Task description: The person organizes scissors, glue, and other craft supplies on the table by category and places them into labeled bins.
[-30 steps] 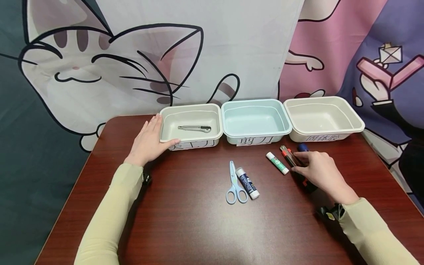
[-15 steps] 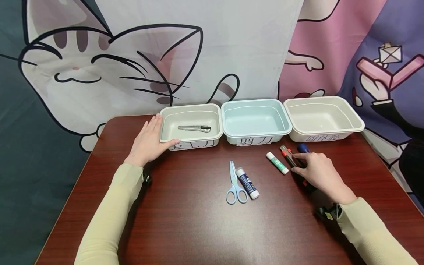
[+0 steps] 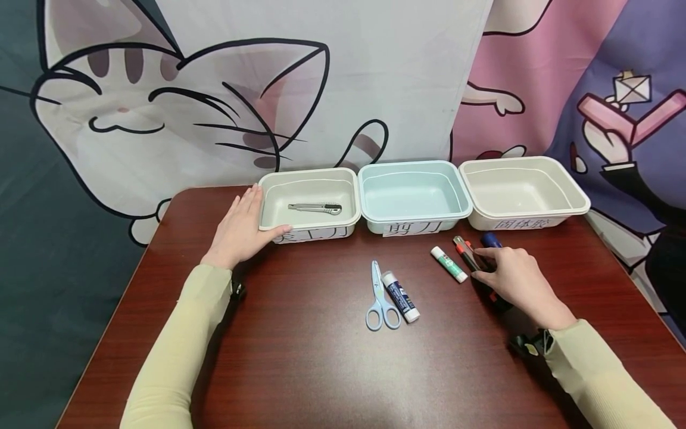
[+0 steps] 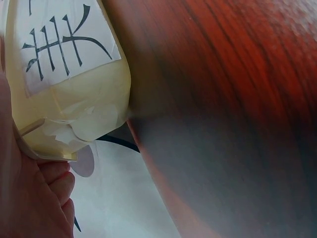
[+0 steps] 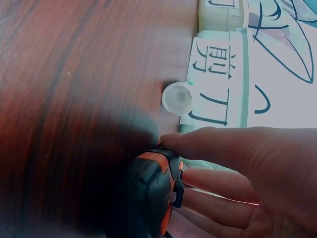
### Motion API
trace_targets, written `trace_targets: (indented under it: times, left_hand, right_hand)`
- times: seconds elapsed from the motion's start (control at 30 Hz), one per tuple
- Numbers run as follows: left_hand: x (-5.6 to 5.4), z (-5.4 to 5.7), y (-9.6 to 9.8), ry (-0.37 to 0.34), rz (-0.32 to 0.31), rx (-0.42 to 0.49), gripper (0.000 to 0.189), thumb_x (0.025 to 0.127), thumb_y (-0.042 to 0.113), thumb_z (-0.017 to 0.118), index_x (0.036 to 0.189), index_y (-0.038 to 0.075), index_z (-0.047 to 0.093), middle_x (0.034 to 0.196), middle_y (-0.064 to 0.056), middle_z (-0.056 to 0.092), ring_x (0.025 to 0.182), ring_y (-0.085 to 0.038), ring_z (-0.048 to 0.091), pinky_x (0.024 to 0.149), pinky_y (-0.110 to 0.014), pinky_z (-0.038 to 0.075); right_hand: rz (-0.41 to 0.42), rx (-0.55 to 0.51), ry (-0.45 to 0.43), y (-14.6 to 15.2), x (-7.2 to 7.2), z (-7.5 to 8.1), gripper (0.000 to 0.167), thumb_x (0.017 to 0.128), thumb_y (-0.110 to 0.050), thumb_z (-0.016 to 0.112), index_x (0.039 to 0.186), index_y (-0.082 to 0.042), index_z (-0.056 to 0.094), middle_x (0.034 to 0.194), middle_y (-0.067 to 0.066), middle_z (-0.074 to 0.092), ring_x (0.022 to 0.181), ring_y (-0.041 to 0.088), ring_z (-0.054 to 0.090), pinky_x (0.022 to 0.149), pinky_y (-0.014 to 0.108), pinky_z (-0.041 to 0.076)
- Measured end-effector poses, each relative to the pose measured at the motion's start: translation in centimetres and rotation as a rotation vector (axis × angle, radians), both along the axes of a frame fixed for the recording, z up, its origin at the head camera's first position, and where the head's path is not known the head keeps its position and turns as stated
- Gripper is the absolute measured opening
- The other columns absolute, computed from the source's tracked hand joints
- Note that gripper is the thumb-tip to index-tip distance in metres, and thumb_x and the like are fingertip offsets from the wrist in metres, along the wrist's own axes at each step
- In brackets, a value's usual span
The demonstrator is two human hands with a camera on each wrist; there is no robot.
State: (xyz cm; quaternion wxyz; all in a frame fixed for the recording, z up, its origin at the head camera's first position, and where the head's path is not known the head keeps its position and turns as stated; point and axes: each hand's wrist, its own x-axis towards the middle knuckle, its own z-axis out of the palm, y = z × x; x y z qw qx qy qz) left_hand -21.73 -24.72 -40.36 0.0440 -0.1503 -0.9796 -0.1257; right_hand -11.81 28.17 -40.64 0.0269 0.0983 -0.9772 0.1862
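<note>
Facing you is a light-blue rectangular plastic bin (image 3: 415,193), with a cream plastic bin (image 3: 309,193) left of it and a second cream bin (image 3: 522,189) right of it. On your side of the light-blue bin, you have light-blue scissors (image 3: 379,302), a white-ended navy glue stick (image 3: 400,297), a green-and-white glue stick (image 3: 449,264) and a black-and-orange tool (image 5: 143,191). Behind the bin, white cloth (image 3: 396,71) bears a black-outlined cat.

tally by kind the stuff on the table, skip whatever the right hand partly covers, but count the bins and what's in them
Bins: 3
Glue sticks: 2
Scissors: 1
Utility knife: 1
Total: 7
Skipped, partly behind the right hand: black-and-orange tool, blue item
</note>
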Motion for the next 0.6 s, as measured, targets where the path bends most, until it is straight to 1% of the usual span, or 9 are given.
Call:
trace_targets:
  times: [0.13, 0.3, 0.4, 0.53, 0.6]
  left_hand:
    - [0.0, 0.0, 0.0, 0.005, -0.003, 0.003, 0.118, 0.088, 0.08, 0.052, 0.16, -0.006, 0.014, 0.166, -0.022, 0.015, 0.153, -0.033, 0.014, 0.125, -0.039, 0.001]
    - [-0.1, 0.0, 0.0, 0.002, -0.003, -0.001, 0.118, 0.088, 0.08, 0.051, 0.16, -0.006, 0.014, 0.166, -0.022, 0.014, 0.153, -0.033, 0.014, 0.125, -0.039, 0.0]
    - [-0.1, -0.1, 0.0, 0.001, 0.0, -0.007, 0.118, 0.088, 0.08, 0.051, 0.16, -0.006, 0.015, 0.166, -0.021, 0.014, 0.153, -0.032, 0.013, 0.125, -0.04, 0.001]
    - [-0.1, -0.1, 0.0, -0.003, 0.003, -0.008, 0.118, 0.088, 0.081, 0.05, 0.16, -0.006, 0.014, 0.167, -0.021, 0.014, 0.154, -0.031, 0.012, 0.125, -0.04, 0.0]
    - [-0.1, -0.1, 0.0, -0.004, 0.003, -0.007, 0.118, 0.088, 0.081, 0.05, 0.16, -0.005, 0.014, 0.167, -0.021, 0.014, 0.154, -0.031, 0.012, 0.125, -0.04, 0.0]
  right_hand:
    - [0.002, 0.0, 0.006, 0.1, 0.0, 0.0, 0.043, 0.076, -0.015, 0.083, 0.115, 0.002, 0.074, 0.075, 0.018, 0.067, 0.06, 0.032, 0.059, 0.053, 0.053, 0.049]
    - [0.018, -0.002, 0.028, 0.2, 0.1, 0.2, 0.045, 0.075, -0.014, 0.084, 0.116, 0.003, 0.074, 0.075, 0.018, 0.068, 0.059, 0.032, 0.058, 0.054, 0.053, 0.049]
    - [0.021, -0.01, 0.038, 0.2, 0.0, 0.5, 0.047, 0.075, -0.014, 0.084, 0.117, 0.004, 0.073, 0.069, 0.012, 0.066, 0.058, 0.028, 0.054, 0.051, 0.048, 0.046]
    - [0.024, -0.028, 0.068, 0.3, 0.0, 1.1, 0.048, 0.075, -0.014, 0.086, 0.117, 0.004, 0.073, 0.062, 0.001, 0.061, 0.056, 0.023, 0.048, 0.049, 0.04, 0.041]
    - [0.028, -0.038, 0.1, 0.2, 0.0, 1.3, 0.048, 0.074, -0.013, 0.087, 0.116, 0.003, 0.074, 0.061, -0.001, 0.061, 0.055, 0.022, 0.048, 0.049, 0.04, 0.041]
